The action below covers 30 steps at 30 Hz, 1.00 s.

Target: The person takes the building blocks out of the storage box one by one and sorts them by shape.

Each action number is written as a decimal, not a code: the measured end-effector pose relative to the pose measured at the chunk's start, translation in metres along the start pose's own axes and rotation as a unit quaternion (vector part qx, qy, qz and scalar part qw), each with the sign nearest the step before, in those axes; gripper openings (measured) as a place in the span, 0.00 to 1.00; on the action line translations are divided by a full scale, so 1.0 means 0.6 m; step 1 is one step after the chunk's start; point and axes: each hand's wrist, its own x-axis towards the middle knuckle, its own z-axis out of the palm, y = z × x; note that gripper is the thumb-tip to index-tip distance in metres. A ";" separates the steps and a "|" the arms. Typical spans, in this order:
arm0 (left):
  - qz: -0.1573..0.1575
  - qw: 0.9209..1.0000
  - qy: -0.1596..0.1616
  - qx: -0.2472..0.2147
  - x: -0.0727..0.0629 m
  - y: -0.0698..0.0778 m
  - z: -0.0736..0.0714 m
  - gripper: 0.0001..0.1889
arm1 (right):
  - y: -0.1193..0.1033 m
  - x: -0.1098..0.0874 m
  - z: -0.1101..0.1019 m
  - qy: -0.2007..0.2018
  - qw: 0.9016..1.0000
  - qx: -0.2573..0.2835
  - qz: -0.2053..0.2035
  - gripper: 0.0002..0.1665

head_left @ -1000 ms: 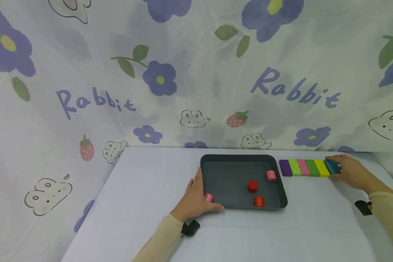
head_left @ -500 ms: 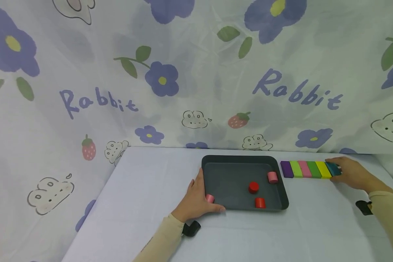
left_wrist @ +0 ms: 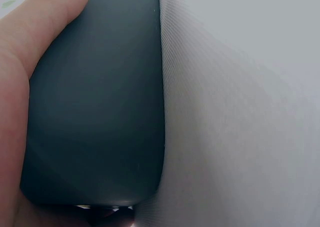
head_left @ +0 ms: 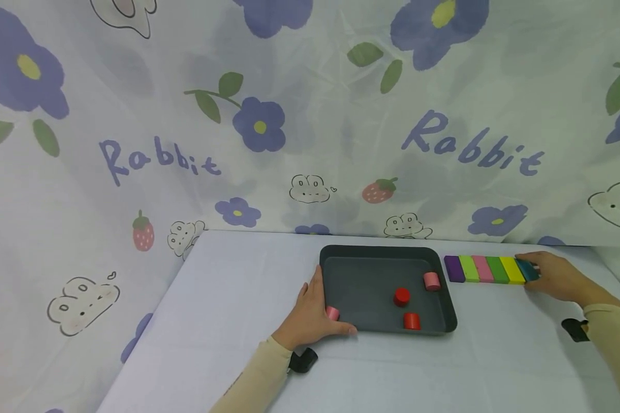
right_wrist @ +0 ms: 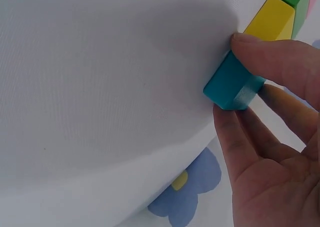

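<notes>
A dark grey tray (head_left: pixel 361 278) lies on the table, its near-left corner in the crook of my left hand (head_left: pixel 306 317). The fingers run straight along the left side, while the thumb lies at the front edge. In the left wrist view the tray's outer wall (left_wrist: pixel 100 97) fills the middle. To the right, my right hand (head_left: pixel 555 278) pinches a teal block (right_wrist: pixel 232 84) between thumb and fingers. That block sits at the right end of a row, against the yellow block (head_left: pixel 511 271).
Left of the yellow block run green (head_left: pixel 497 270), pink (head_left: pixel 483 269), lime (head_left: pixel 468 269) and purple blocks (head_left: pixel 454 269). Inside the tray lie red cylinders (head_left: pixel 402 297) and pink cylinders (head_left: pixel 431 281). A printed curtain (head_left: pixel 310 143) hangs behind the table.
The teal block, slightly tilted a second ago, now lies straighter against the row under my right hand. My left hand stays at the tray corner. The head view has shifted slightly.
</notes>
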 end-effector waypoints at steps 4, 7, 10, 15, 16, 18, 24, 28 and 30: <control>-0.002 1.000 -0.002 0.001 -0.002 0.001 0.000 0.79 | 0.001 0.001 0.002 -0.001 1.000 0.000 0.001 0.43; -0.003 1.000 -0.004 0.001 -0.002 0.003 -0.001 0.79 | 0.000 0.000 0.002 0.000 1.000 0.004 0.001 0.43; -0.003 1.000 -0.004 0.001 -0.003 0.005 -0.002 0.79 | -0.001 -0.001 0.002 -0.001 1.000 0.008 0.004 0.43; -0.002 1.000 -0.006 0.000 -0.002 0.004 -0.003 0.79 | 0.000 -0.003 0.002 -0.003 1.000 0.020 0.007 0.44; -0.001 1.000 -0.006 0.000 -0.002 0.004 -0.002 0.79 | 0.000 -0.004 0.002 -0.003 1.000 0.023 0.005 0.44; -0.001 1.000 -0.006 -0.001 -0.002 0.004 -0.003 0.79 | 0.001 -0.004 0.003 -0.002 1.000 0.026 0.004 0.44; 0.000 1.000 -0.004 -0.002 -0.002 0.005 -0.003 0.78 | 0.002 -0.003 0.005 -0.003 0.999 0.031 0.008 0.45; 0.002 1.000 -0.001 -0.002 -0.002 0.005 -0.003 0.79 | 0.002 -0.004 0.004 -0.006 0.999 0.035 0.010 0.45; 0.003 1.000 -0.002 -0.002 -0.001 0.005 -0.003 0.79 | 0.001 -0.007 0.002 -0.001 1.000 0.028 0.007 0.46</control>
